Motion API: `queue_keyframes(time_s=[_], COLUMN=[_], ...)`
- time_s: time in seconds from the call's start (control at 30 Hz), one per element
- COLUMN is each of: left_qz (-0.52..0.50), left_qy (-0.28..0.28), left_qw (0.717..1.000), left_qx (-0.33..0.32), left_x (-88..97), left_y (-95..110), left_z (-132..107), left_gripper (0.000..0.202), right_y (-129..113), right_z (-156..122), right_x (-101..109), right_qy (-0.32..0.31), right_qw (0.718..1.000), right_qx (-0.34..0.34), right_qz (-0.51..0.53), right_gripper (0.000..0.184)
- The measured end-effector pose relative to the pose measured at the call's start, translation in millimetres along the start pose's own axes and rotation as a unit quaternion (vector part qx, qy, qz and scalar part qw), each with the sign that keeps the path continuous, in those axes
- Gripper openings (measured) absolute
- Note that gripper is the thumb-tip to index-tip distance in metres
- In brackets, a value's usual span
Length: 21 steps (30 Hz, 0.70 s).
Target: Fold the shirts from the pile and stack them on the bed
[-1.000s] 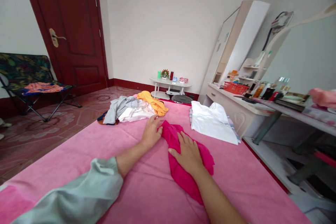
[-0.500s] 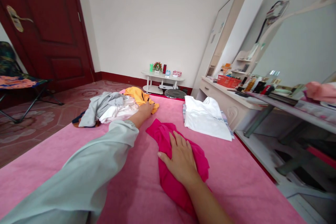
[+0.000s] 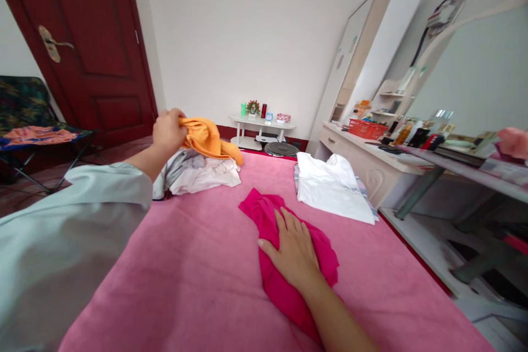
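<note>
My left hand (image 3: 169, 131) is closed on one end of an orange garment (image 3: 204, 136), lifting it above a heap of clothes. White and grey clothes (image 3: 206, 173) in that heap lie crumpled beneath it. On the pink bedspread (image 3: 198, 264), my right hand (image 3: 293, 247) rests flat with its fingers stretched out over a bright pink garment (image 3: 270, 217). The palm and forearm cover part of that garment, which lies bunched. A folded white T-shirt (image 3: 332, 187) lies beyond it to the right, on top of a striped piece.
A dressing table (image 3: 367, 162) with bottles and a red basket (image 3: 367, 128) stands along the right side. At the far wall is a small white table (image 3: 262, 121) bearing a plant. A folding chair (image 3: 37, 115) holding a peach cloth stands left, near the dark red door (image 3: 91, 38).
My left hand has moved left and up, pulling the orange garment over the heap. My right hand stays flat on the pink garment. The view has shifted slightly left.
</note>
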<state>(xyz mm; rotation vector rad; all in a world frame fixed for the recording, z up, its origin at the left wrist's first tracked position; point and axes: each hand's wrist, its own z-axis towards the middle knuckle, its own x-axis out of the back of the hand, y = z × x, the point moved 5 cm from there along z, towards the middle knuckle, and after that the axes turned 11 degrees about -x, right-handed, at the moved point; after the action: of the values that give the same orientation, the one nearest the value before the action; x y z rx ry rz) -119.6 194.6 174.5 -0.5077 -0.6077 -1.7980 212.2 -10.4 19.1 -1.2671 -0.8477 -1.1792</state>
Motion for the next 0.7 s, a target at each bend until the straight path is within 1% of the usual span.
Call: queue_keyframes(time_s=[0.03,0.07,0.1,0.13,0.17,0.23,0.3,0.33,0.37,0.4,0.43,0.5,0.53,0.57,0.6,0.63,0.7], left_qz=[0.004,0.001,-0.01,-0.019,-0.027,-0.034,-0.029,-0.022,-0.013,-0.006,-0.004,-0.034,-0.066,-0.108,-0.15,-0.191,-0.268], left_qy=[-0.053,-0.126,-0.171,-0.198,-0.213,-0.217,-0.217,-0.215,-0.201,-0.171,-0.128,-0.03,0.006,0.019,0.015,0.0,-0.04], left_qw=[0.998,0.992,0.985,0.98,0.976,0.975,0.975,0.976,0.979,0.985,0.992,0.998,0.995,0.99,0.984,0.978,0.961], left_qx=[0.018,0.021,0.007,-0.011,-0.027,-0.046,-0.041,-0.032,-0.023,-0.019,-0.022,-0.051,-0.071,-0.087,-0.092,-0.089,-0.06], left_x=[-8.1,-20.2,-30.8,-39.5,-46.3,-51.8,-47.5,-41.9,-33.8,-23.5,-12.0,8.5,14.6,16.2,13.6,8.0,-9.2], left_y=[-14.6,-25.7,-32.8,-37.2,-39.5,-40.7,-38.6,-36.0,-31.4,-24.0,-13.4,17.5,36.2,55.8,75.0,93.3,125.1], left_z=[-13.6,-28.9,-43.9,-57.4,-68.8,-83.1,-87.7,-87.6,-86.3,-84.6,-83.6,-87.6,-93.5,-101.7,-111.8,-123.1,-147.4], left_gripper=[0.035,0.037,0.038,0.041,0.043,0.048,0.047,0.045,0.044,0.042,0.04,0.037,0.035,0.033,0.032,0.03,0.032], right_y=[0.2,0.3,0.3,0.2,-0.1,-0.9,-1.5,-1.5,-1.3,-0.9,-0.4,0.4,0.6,0.5,0.1,-0.6,-3.5], right_z=[0.3,0.5,0.7,0.9,0.9,0.7,0.2,0.1,0.1,0.2,0.4,0.7,0.8,0.6,0.4,0.3,1.0], right_x=[-0.8,-1.5,-2.0,-2.2,-2.1,-1.1,0.1,0.4,0.6,0.5,0.4,-0.1,-0.1,0.3,1.4,3.5,10.6], right_qy=[0.001,0.001,0.0,-0.001,-0.002,-0.002,0.0,0.001,0.002,0.002,0.003,0.004,0.005,0.007,0.011,0.015,0.021], right_qw=[1.0,1.0,1.0,1.0,1.0,1.0,1.0,1.0,1.0,1.0,1.0,1.0,1.0,1.0,1.0,1.0,1.0], right_qx=[0.0,0.0,-0.001,-0.001,-0.001,0.0,0.0,-0.001,-0.002,-0.003,-0.004,-0.001,0.001,0.004,0.005,0.005,0.004], right_qz=[-0.002,-0.004,-0.007,-0.01,-0.012,-0.014,-0.014,-0.013,-0.011,-0.009,-0.005,0.002,0.005,0.009,0.011,0.012,0.004], right_gripper=[0.075,0.075,0.076,0.076,0.076,0.075,0.075,0.075,0.076,0.076,0.077,0.078,0.078,0.077,0.076,0.073,0.063])
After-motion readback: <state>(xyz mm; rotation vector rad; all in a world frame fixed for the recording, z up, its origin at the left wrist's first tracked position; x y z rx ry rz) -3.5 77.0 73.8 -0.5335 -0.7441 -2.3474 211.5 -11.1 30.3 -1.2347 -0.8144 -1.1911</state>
